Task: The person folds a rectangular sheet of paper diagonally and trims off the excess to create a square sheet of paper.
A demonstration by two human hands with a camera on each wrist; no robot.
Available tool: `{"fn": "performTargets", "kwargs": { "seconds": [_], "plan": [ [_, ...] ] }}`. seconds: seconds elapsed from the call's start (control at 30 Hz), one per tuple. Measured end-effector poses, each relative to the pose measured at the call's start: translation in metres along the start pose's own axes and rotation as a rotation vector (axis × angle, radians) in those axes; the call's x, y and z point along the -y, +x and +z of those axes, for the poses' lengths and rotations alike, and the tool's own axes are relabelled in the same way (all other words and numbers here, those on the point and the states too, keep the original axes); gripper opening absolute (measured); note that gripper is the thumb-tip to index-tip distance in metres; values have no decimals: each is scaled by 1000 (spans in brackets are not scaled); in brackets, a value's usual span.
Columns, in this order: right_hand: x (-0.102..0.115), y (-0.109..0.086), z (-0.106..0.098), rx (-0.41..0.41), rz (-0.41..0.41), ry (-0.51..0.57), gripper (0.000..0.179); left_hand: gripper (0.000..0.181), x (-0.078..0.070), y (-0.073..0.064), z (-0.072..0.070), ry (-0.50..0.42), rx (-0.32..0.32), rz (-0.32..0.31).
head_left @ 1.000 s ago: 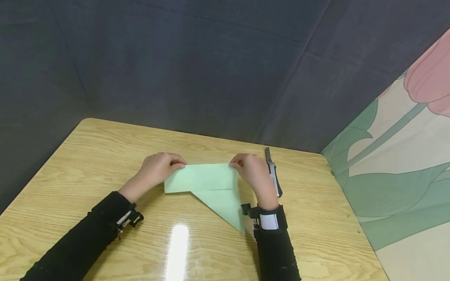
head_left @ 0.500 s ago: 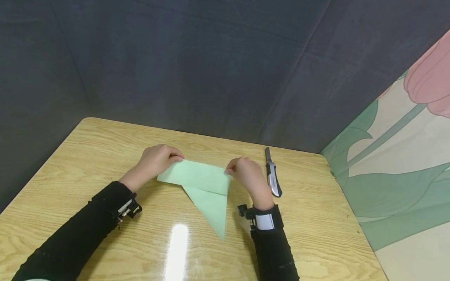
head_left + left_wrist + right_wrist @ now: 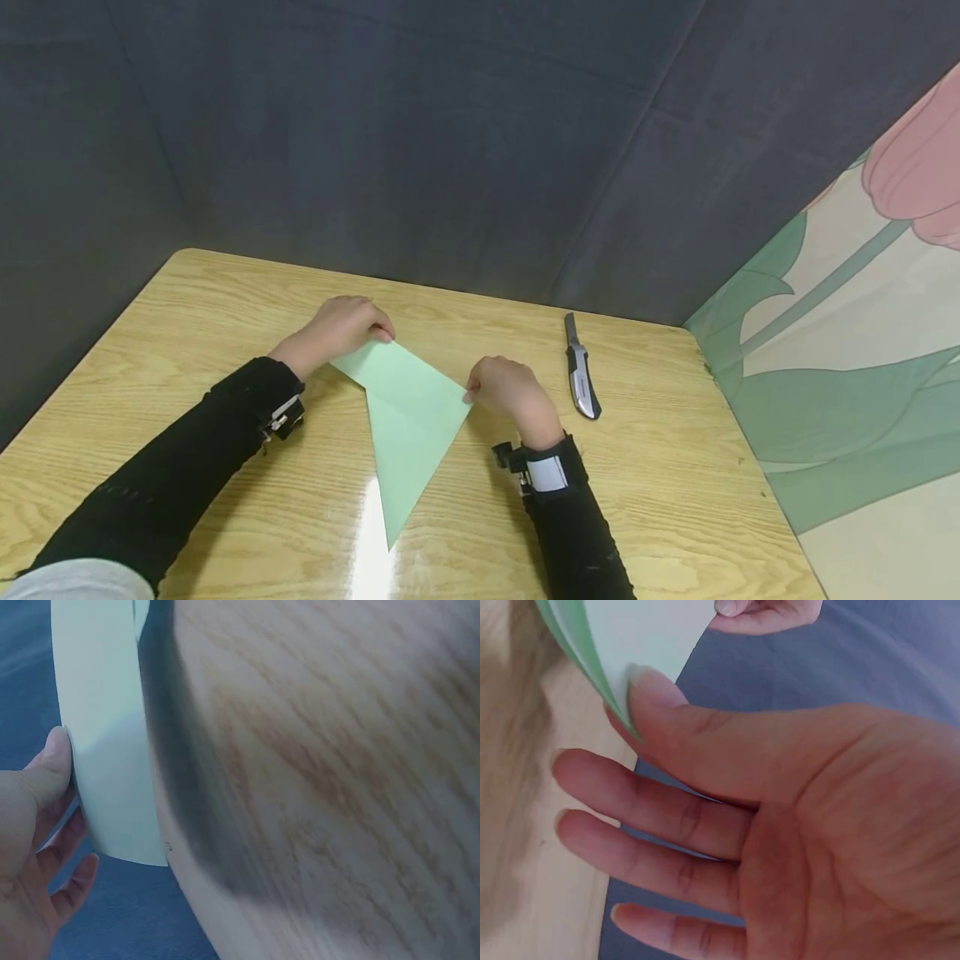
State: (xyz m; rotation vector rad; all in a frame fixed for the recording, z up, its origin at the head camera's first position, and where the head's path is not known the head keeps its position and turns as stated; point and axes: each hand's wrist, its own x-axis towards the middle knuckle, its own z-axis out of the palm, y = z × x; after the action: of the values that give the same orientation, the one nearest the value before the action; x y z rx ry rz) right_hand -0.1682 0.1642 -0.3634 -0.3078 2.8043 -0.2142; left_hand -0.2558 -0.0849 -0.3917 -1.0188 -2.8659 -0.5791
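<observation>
Paper (image 3: pixel 411 417) could rip if left hand (image 3: pixel 341 326), near the table's (image 3: pixel 675 483) far edge, and right hand (image 3: pixel 512 393), both pinching it, tug.

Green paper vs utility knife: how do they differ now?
The green paper is pinched by the left hand and right hand; the utility knife lies untouched on the table. The paper is pale green, the knife black and silver. The paper is much broader than the knife.
</observation>
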Motion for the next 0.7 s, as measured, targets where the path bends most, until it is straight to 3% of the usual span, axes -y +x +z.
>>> {"fn": "performTargets", "kwargs": {
  "seconds": [0.33,0.57,0.7],
  "plan": [
    [-1,10,11,50,23,0,19,13,9,3,22,-14,31,-52],
    [-1,11,10,45,49,4,16,15,6,3,22,-50,21,-66],
    [1,9,10,10,21,-45,21,19,-4,-1,18,-9,-1,-67]
  ]
}}
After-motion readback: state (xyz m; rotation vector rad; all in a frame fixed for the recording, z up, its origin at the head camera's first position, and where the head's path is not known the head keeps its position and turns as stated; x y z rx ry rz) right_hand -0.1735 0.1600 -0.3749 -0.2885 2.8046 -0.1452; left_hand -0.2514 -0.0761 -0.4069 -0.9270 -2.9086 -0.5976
